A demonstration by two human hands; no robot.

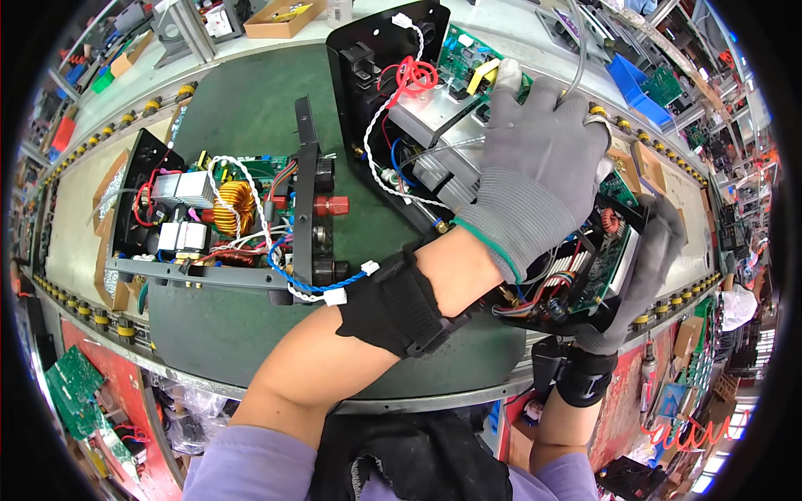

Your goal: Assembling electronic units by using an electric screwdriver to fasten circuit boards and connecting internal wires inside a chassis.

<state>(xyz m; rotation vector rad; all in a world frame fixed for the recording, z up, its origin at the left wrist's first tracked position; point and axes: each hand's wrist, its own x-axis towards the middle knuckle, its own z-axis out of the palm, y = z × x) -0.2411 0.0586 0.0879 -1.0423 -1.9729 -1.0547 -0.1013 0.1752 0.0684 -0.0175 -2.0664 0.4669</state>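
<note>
My left hand (535,163), in a grey glove, reaches across to the right over an opened black electronic unit (347,92). Its fingers are curled, and a clear hose (579,50) runs down in between them; the fingertips are partly hidden. One outer finger rests beside a yellow part on a green circuit board (458,52). My right hand (652,259), also gloved, wraps round the right side of the unit's black housing, near a board with a copper coil (612,220). Red, white and blue wires (409,75) loop inside the unit. The left forearm hides part of it.
To the left, a second opened unit (225,209) stands on the green mat (251,92), its wires and white connectors hanging toward my left wrist. Roller tracks (83,313) border the bench. Beyond lie a cardboard tray (284,21) and a blue bin (635,92).
</note>
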